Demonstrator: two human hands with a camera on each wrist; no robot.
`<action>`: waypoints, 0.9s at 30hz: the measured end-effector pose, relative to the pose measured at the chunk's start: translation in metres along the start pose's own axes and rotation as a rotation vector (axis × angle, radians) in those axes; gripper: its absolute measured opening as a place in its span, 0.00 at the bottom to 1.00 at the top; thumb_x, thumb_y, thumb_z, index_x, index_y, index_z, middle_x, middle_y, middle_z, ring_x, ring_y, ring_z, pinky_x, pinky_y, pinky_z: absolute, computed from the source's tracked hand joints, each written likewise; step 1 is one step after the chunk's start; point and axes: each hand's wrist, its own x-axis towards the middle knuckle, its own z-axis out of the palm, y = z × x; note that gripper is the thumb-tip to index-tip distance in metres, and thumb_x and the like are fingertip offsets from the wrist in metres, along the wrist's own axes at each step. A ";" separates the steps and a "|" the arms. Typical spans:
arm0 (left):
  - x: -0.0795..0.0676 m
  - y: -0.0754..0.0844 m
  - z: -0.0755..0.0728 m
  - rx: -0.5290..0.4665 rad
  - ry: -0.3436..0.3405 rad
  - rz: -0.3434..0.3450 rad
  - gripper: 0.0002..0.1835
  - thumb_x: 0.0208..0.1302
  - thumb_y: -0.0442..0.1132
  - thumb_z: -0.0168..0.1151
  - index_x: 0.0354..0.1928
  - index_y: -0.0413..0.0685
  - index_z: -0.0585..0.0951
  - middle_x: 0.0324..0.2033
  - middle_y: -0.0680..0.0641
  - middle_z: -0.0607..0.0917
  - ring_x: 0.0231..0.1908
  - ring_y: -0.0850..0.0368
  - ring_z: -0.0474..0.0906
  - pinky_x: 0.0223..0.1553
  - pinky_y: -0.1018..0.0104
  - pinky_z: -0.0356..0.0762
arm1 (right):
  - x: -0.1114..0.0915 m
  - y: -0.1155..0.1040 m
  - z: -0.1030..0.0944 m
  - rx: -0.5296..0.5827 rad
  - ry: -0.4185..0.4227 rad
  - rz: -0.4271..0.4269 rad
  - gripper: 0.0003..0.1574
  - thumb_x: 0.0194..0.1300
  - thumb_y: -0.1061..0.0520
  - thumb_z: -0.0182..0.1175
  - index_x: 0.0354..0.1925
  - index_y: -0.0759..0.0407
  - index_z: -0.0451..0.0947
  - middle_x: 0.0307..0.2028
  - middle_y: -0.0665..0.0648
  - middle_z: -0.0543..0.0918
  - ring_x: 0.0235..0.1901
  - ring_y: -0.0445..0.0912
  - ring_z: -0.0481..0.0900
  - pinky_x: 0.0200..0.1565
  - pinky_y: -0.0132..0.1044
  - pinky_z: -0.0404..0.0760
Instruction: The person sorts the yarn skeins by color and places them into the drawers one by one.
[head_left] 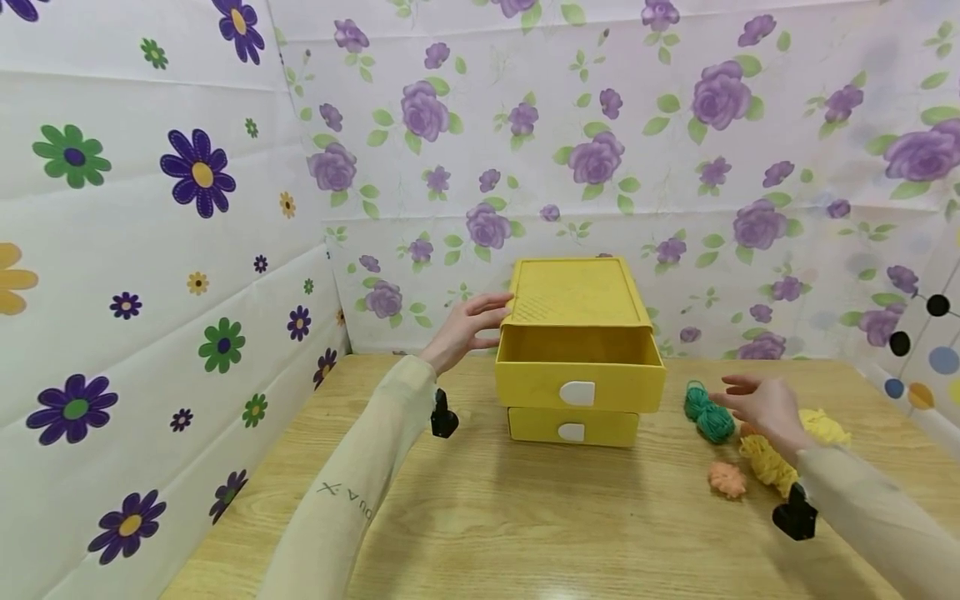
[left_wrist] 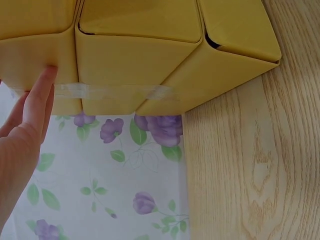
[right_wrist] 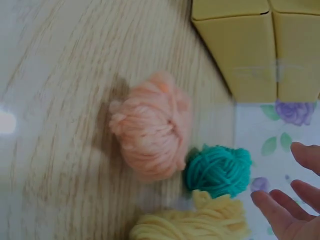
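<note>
A yellow drawer box (head_left: 573,292) stands on the table, its upper drawer (head_left: 536,385) pulled out and its lower drawer (head_left: 525,425) less far forward. My left hand (head_left: 471,329) touches the box's left side with extended fingers; in the left wrist view a fingertip rests on the yellow side wall (left_wrist: 125,62). To the right, my right hand (head_left: 767,408) hovers over balls of yarn, fingers loosely bent and holding nothing. Near it lie a green yarn ball (head_left: 712,421), a peach yarn ball (head_left: 727,480) and a yellow yarn skein (head_left: 768,465). The hand partly hides more yarn.
Another yellow yarn bundle (head_left: 823,427) lies beyond the right wrist. White drawer handles (head_left: 577,393) mark the fronts. Behind the wooden table (head_left: 480,517) hangs a purple-flowered cloth (head_left: 645,208); a second flowered cloth (head_left: 135,333) covers the left side.
</note>
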 end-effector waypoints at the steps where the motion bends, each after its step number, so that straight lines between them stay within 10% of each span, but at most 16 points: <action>1: 0.000 0.000 0.000 0.000 0.000 -0.001 0.21 0.49 0.40 0.45 0.48 0.50 0.60 0.45 0.50 0.61 0.39 0.55 0.63 0.32 0.59 0.63 | 0.000 0.001 0.001 -0.020 0.015 -0.004 0.41 0.34 0.40 0.53 0.47 0.57 0.58 0.40 0.65 0.64 0.31 0.55 0.67 0.18 0.41 0.68; 14: -0.001 0.000 -0.001 -0.001 0.009 -0.012 0.21 0.49 0.40 0.45 0.48 0.50 0.60 0.44 0.50 0.62 0.39 0.55 0.63 0.32 0.59 0.63 | 0.002 0.015 0.012 -0.131 0.028 -0.092 0.31 0.38 0.48 0.54 0.41 0.64 0.63 0.35 0.68 0.67 0.18 0.51 0.69 0.13 0.41 0.66; 27: 0.001 -0.003 0.000 0.020 0.024 -0.005 0.20 0.49 0.41 0.45 0.48 0.51 0.60 0.44 0.51 0.62 0.39 0.57 0.63 0.32 0.60 0.63 | 0.002 0.016 0.017 -0.283 -0.007 -0.144 0.31 0.38 0.49 0.55 0.39 0.67 0.64 0.34 0.66 0.68 0.28 0.52 0.67 0.19 0.34 0.67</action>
